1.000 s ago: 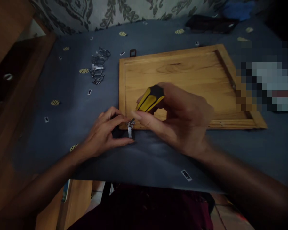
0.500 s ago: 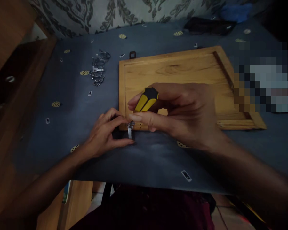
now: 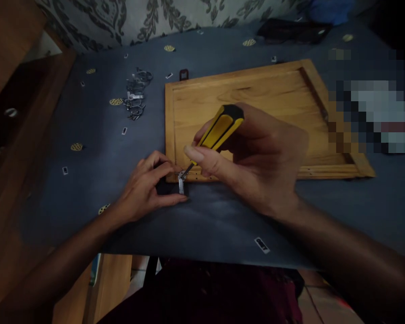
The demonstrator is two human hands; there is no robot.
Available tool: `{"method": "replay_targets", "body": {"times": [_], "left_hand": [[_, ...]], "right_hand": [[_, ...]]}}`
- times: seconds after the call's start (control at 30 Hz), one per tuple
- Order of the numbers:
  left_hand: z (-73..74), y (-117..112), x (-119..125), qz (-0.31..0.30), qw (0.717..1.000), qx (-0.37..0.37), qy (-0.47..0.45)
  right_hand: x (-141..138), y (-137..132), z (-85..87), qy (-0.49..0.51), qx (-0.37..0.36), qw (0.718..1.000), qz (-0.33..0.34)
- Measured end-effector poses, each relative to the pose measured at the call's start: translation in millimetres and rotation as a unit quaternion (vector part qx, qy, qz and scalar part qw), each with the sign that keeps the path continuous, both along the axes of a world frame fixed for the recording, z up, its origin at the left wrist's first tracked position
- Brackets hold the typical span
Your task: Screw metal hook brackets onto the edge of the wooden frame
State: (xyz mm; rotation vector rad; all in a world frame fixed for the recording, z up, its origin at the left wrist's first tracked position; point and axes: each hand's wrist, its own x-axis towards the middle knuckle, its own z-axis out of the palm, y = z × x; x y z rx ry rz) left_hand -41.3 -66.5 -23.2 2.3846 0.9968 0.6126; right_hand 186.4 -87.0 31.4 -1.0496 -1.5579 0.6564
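Note:
At the near left corner of a wooden cabinet door [image 3: 270,94] sits a small silver hinge [image 3: 181,183]. My left hand [image 3: 148,184] closes around it, index finger at its upper end and thumb by its lower end. My right hand [image 3: 256,157] grips a screwdriver [image 3: 219,128] with a yellow and black handle. The screwdriver is tilted, its shaft pointing down and left to the hinge. Whether the tip sits in a screw is too small to tell.
Several metal hinges [image 3: 135,96] lie in a pile on the dark blue tablecloth [image 3: 97,112] to the left. A small brown piece with a square hole [image 3: 184,74] rests behind the door. Farther back are a black case [image 3: 293,31] and a blue cloth [image 3: 330,11].
My right hand has tilted the screwdriver, so more of its handle and the shaft now show. My left hand stays at the hinge. The view has shifted slightly.

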Motion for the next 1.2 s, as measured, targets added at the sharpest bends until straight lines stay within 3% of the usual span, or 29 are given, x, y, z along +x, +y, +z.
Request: {"method": "replay_targets", "body": {"times": [0.4, 0.57, 0.67, 0.8, 0.9, 0.97, 1.1, 1.2], "left_hand": [[-0.6, -1, 0, -0.002, 1.0, 0.028, 0.001], [-0.3, 0, 1, -0.004, 1.0, 0.02, -0.004], [-0.5, 0, 2, 0.001, 1.0, -0.007, -0.007], [-1.2, 1, 1, 0.009, 1.0, -0.027, -0.01], [-2.6, 1, 0, 0.011, 1.0, -0.016, -0.002], [-3.5, 1, -1, 0.006, 1.0, -0.007, -0.004], [-4.2, 1, -1, 0.002, 1.0, 0.002, -0.002], [-4.1, 1, -2, 0.005, 1.0, 0.016, -0.003]], "right_hand": [[-4, -2, -7.2, 0.017, 0.001, 1.0, 0.025], [-3, -1, -5.1, -0.04, 0.038, 0.998, 0.041], [1, 4, 1.1, -0.083, 0.042, 0.99, 0.102], [9, 12, 9.1, -0.064, 0.039, 0.973, 0.219], [12, 15, 11.3, -0.059, 0.024, 0.963, 0.261], [10, 13, 11.1, -0.054, 0.032, 0.971, 0.232], [2, 5, 11.2, -0.007, 0.038, 0.996, 0.076], [1, 2, 10.7, -0.021, 0.062, 0.998, -0.01]]}}
